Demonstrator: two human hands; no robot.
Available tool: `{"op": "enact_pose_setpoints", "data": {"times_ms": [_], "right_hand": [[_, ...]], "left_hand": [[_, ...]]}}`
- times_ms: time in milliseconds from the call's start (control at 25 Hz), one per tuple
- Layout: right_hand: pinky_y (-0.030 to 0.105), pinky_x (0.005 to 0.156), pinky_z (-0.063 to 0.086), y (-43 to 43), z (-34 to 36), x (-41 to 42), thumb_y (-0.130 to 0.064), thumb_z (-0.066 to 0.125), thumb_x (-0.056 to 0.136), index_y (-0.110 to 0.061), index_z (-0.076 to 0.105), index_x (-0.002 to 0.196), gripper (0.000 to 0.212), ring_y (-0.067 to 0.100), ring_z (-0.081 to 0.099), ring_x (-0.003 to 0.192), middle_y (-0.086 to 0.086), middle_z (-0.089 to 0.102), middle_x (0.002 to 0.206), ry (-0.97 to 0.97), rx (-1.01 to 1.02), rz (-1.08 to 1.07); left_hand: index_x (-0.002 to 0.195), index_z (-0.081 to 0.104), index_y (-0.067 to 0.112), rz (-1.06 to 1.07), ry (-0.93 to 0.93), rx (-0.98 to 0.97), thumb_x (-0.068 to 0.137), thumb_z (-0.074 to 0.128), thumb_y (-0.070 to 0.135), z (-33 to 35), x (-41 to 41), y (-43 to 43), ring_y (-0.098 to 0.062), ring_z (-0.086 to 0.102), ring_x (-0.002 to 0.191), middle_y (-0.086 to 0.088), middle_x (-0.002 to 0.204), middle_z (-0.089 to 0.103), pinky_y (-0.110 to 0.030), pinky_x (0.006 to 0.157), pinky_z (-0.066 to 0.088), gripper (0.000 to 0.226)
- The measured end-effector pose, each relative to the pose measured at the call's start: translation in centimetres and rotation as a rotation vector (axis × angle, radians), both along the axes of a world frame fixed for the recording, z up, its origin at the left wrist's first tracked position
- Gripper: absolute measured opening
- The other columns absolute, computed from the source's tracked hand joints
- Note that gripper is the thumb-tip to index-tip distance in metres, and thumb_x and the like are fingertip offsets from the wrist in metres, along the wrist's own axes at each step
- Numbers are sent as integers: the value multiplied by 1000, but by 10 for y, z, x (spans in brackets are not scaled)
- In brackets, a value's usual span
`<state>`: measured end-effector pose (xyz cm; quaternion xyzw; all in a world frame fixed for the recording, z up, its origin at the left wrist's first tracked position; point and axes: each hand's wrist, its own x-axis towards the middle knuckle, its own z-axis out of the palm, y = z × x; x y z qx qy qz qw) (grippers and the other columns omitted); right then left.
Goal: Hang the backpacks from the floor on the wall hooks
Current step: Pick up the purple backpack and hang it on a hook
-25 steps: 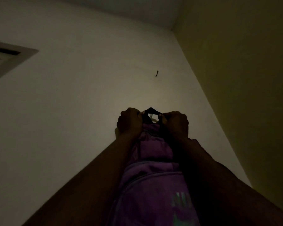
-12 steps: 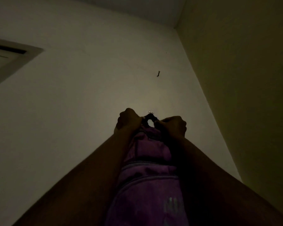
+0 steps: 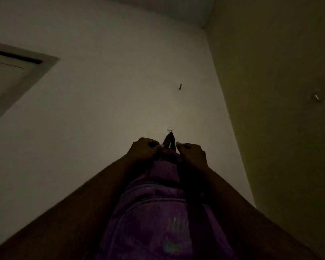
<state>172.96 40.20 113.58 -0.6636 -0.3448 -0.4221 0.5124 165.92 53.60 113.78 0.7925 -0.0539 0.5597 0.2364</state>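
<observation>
Head view: purple backpack (image 3: 158, 212) looks soft, best carried by its top loop (image 3: 169, 141); left hand (image 3: 144, 151) grips its top, right hand (image 3: 191, 154) curled, grasp cannot be told

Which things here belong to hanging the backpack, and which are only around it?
For the job: backpack, its loop, hook, left hand, right hand.

Only around: dark nail, door frame, shiny fitting on the side wall, perhaps another hook.
</observation>
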Motion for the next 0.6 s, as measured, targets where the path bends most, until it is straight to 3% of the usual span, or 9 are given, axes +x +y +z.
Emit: {"op": "enact_pose_setpoints", "data": {"times_ms": [160,280,400,520,600], "right_hand": [[22,83,40,-12,-35,-34,-35,45,94,-13,65,114,35,26,59,109,11,66,119,39,44,68],[30,94,45,-21,-64,-72,-35,44,95,-13,61,119,37,27,58,110,13,63,122,99,63,108],[26,94,40,-27,-100,-122,-36,42,95,-10,59,119,39,21,55,104,14,59,127,162,26,86],[31,109,29,-24,-145,-175,-36,39,97,-7,46,133,47,25,43,127,15,43,143,332,10,133],[34,115,26,-21,-184,-207,-33,40,97,-6,42,135,47,28,40,131,15,40,145,421,57,217]], "left_hand": [[118,64,16,-195,-82,-151,91,53,37,-29,-32,-6,-13,55,104,-7,127,63,-19,83,36,36],[121,61,18,-308,-74,-227,92,51,35,-61,-60,-13,-10,52,96,-5,126,63,-17,78,41,35],[127,56,21,-390,-45,-310,93,46,41,-102,-94,-17,-19,57,106,-7,128,61,-24,89,44,40],[129,55,23,-481,65,-450,92,44,47,-155,-132,-13,-25,56,114,-8,132,58,-31,99,45,45],[131,52,22,-549,165,-536,91,45,49,-196,-158,-10,-25,56,115,-8,135,55,-33,102,44,48]]}}
